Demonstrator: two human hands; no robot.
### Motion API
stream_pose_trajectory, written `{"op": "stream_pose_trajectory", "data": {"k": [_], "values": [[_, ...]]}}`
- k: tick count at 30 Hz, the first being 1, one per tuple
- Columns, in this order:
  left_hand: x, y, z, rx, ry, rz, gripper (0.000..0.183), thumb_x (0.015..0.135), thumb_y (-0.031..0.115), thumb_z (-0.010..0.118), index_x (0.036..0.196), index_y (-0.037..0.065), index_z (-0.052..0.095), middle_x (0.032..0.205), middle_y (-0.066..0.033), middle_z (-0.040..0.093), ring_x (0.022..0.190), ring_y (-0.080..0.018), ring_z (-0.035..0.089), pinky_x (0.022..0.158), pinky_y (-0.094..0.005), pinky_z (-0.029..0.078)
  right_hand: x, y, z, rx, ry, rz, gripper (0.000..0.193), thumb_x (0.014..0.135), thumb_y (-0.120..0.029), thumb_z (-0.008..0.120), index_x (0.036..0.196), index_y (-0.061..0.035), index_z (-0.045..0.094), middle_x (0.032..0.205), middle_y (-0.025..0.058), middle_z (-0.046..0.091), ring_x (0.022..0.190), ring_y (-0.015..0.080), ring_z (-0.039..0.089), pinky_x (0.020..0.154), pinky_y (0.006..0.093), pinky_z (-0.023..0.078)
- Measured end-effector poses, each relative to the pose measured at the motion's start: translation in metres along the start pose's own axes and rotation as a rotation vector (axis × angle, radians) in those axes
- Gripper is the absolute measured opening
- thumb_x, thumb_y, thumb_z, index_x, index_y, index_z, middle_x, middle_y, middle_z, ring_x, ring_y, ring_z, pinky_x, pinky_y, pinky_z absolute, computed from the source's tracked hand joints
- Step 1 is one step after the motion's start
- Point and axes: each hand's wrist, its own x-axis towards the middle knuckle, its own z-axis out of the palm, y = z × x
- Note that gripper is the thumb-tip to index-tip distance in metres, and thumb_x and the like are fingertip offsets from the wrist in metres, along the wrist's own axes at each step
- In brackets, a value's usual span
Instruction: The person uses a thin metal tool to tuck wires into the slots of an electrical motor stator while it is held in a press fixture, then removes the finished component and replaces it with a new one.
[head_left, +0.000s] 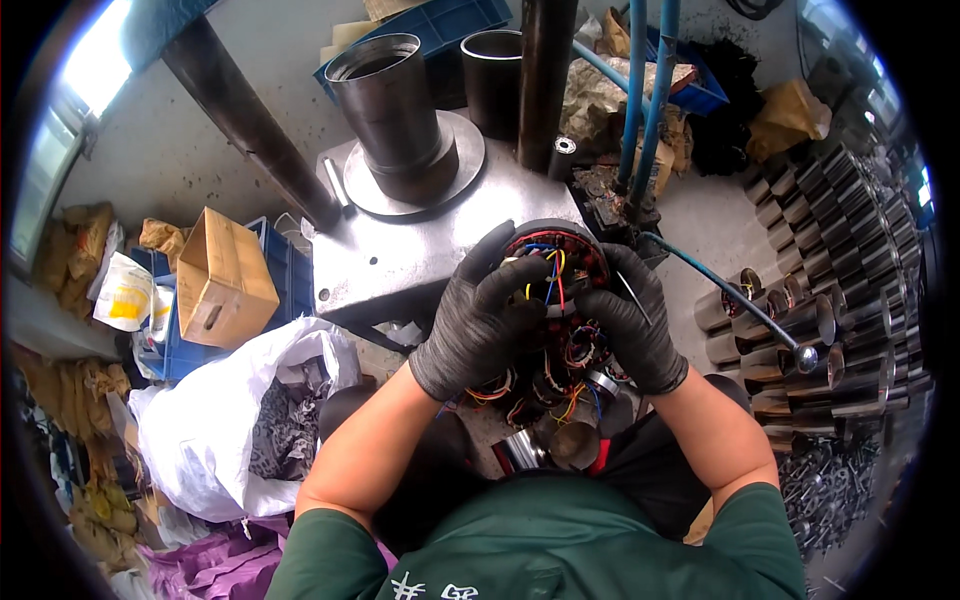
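Note:
In dark gloves, both my hands are around a motor stator (590, 250), a round ring with reddish windings and yellow, blue and red lead wires at its middle. My left hand (485, 310) grips its left side, the fingers curled over near the wires. On the opposite side, my right hand (640, 325) holds the rim, and a thin metal rod (632, 298) shows against its fingers; how it is held I cannot tell. Below them, between my legs, lie several more wound stators, partly hidden by the hands, and a shiny metal sleeve (520, 452).
Ahead stands a steel press table (370, 265) bearing a dark cylinder (385, 110), between thick columns. A lever with a ball end (806, 358) reaches out at right, before stacked metal sleeves (800, 320). At left are a cardboard box (228, 275) and a white sack (200, 430).

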Motion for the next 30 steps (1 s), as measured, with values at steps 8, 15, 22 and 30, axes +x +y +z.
{"op": "stream_pose_trajectory", "data": {"k": [8,15,22,30], "values": [[-0.015,-0.001,0.018,-0.135,0.223,-0.023,0.073,0.084,0.0,0.078,0.15,0.01,0.048,0.142,-0.0251,0.055,0.119,-0.0376,0.065,0.101,-0.0479,0.054,-0.003,-0.01,0.003,-0.061,-0.01,-0.064,0.05,0.085,-0.013,0.08,0.131,-0.0038,0.062,0.116,0.0058,0.071,0.107,0.0147,0.066,0.095,0.0328,0.055],[-0.015,0.004,0.021,-0.921,0.201,-0.473,0.087,0.09,0.005,0.075,0.164,0.012,0.03,0.139,-0.0175,0.059,0.127,-0.0258,0.059,0.102,-0.0438,0.053,-0.003,-0.006,0.002,-0.045,0.01,-0.134,0.055,0.085,-0.017,0.082,0.134,-0.0032,0.061,0.118,0.0065,0.071,0.105,0.0152,0.067,0.093,0.0328,0.056],[-0.01,0.024,0.017,-1.311,0.305,-0.711,0.036,0.092,0.018,0.083,0.118,0.007,0.06,0.125,-0.0085,0.067,0.118,-0.0195,0.063,0.104,-0.0377,0.053,0.011,-0.016,-0.018,0.044,0.037,-0.003,0.04,0.102,-0.028,0.065,0.132,-0.0018,0.061,0.113,0.011,0.071,0.1,0.0193,0.072,0.083,0.0369,0.063],[-0.013,-0.005,0.02,-1.919,0.51,-1.001,0.084,0.102,0.067,0.045,0.161,0.009,0.034,0.152,-0.024,0.051,0.132,-0.0454,0.057,0.111,-0.0599,0.048,0.022,0.002,-0.04,0.209,0.003,-0.108,0.039,0.101,-0.023,0.055,0.131,0.0009,0.063,0.113,0.0161,0.073,0.098,0.0262,0.071,0.089,0.0398,0.057]]}}
